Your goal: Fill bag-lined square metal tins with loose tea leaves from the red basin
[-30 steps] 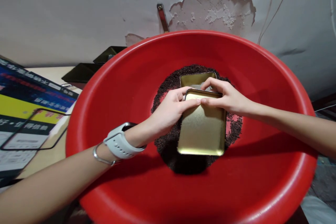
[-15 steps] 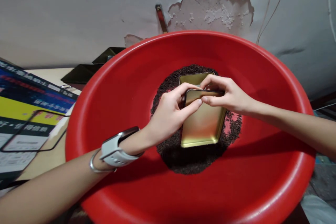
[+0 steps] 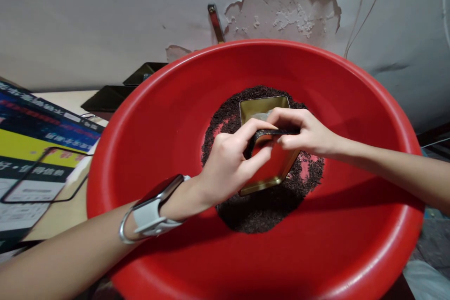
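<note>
A rectangular tin [image 3: 248,105], gold inside, stands in the middle of a big red basin [image 3: 161,140]. Something pale and translucent, like a plastic bag, shows at its mouth. In front of the tin is its lid [image 3: 277,171], tilted, its gold inner side reflecting red; whether a hinge joins them I cannot tell. My left hand [image 3: 234,161] pinches the lid's dark upper edge between thumb and fingers. Close beside it, my right hand [image 3: 300,131] grips the same edge, its fingertips partly hidden. Dark loose leaves, like tea [image 3: 253,218], lie on the basin floor around the tin.
Left of the basin, a pale table [image 3: 52,218] holds printed packages [image 3: 35,150], a thin black frame [image 3: 54,200] and dark angular boxes [image 3: 108,98]. Behind rises a wall [image 3: 105,14] with peeling paint and hanging cords. The basin's high rim surrounds my forearms.
The lid has tipped, so its inner face looks red instead of gold and its upper edge sits slightly lower. More of the tin's mouth shows. Both hands keep their grip.
</note>
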`<state>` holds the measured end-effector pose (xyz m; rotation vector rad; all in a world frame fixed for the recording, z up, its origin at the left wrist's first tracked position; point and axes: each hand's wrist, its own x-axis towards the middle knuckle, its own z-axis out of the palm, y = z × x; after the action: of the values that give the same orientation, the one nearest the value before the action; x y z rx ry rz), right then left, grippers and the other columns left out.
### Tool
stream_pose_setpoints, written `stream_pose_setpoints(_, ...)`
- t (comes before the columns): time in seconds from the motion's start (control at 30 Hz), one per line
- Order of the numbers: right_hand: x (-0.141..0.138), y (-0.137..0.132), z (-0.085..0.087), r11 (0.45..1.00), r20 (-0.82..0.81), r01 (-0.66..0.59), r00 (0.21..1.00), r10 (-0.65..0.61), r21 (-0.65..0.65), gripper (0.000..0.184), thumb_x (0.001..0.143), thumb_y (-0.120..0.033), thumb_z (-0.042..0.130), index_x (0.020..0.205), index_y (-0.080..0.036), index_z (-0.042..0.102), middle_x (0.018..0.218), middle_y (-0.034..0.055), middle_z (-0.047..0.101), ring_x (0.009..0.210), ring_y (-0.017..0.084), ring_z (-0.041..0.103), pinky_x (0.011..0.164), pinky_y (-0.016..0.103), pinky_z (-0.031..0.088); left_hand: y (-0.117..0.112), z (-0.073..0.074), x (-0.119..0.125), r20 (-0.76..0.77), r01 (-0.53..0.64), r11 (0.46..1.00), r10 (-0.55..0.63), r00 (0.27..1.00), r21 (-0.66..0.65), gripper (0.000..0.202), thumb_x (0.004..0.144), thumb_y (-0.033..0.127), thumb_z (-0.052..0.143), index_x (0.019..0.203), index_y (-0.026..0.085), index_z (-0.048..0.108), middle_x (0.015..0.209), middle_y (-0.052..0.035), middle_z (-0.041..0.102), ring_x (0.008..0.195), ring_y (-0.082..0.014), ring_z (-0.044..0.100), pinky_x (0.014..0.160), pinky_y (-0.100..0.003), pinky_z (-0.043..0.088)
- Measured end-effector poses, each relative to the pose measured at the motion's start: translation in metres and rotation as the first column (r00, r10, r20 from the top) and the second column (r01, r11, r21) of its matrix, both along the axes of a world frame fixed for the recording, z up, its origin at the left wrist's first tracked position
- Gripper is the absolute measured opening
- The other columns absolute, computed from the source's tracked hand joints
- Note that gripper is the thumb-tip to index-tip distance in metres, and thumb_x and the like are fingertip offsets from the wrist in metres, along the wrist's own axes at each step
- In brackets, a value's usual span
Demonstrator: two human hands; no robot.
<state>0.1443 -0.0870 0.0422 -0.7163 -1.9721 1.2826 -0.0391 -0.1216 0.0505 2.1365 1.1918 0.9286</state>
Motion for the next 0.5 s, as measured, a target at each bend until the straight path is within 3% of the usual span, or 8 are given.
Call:
stream_pose_setpoints(0.27, 0.0000, 0.0021, -0.0027, 0.999, -0.018, -0.035, 0.999, 0.035, 0.033, 0.013, 0.073, -0.022, 0.058, 0.083, -0.014, 0.054, 0.081, -0.0009, 0.058, 0.077, 0.011, 0.052, 0.070, 0.023, 0.041, 0.0030, -0.0066, -0.0018, -0.041, 0.044, 0.984, -0.037, 0.998, 0.174, 0.019, 0.081, 0.022, 0.055, 0.098, 0.019, 0.062, 0.065, 0.0069, 0.058, 0.044, -0.0038, 0.037, 0.047, -0.016, 0.031)
stream_pose_setpoints(0.5, -0.0003, 0.0000, -0.0002, 0.999, -0.020, 0.005, 1.000, -0.005, 0.038, 0.013, 0.073, -0.023, 0.058, 0.082, -0.014, 0.055, 0.079, -0.0012, 0.058, 0.075, 0.010, 0.052, 0.068, 0.023, 0.041, 0.0031, -0.0077, -0.0032, -0.076, 0.044, 0.975, -0.028, 0.997, 0.219, 0.019, 0.083, 0.023, 0.053, 0.100, 0.019, 0.061, 0.066, 0.0066, 0.059, 0.044, -0.0037, 0.040, 0.047, -0.015, 0.034)
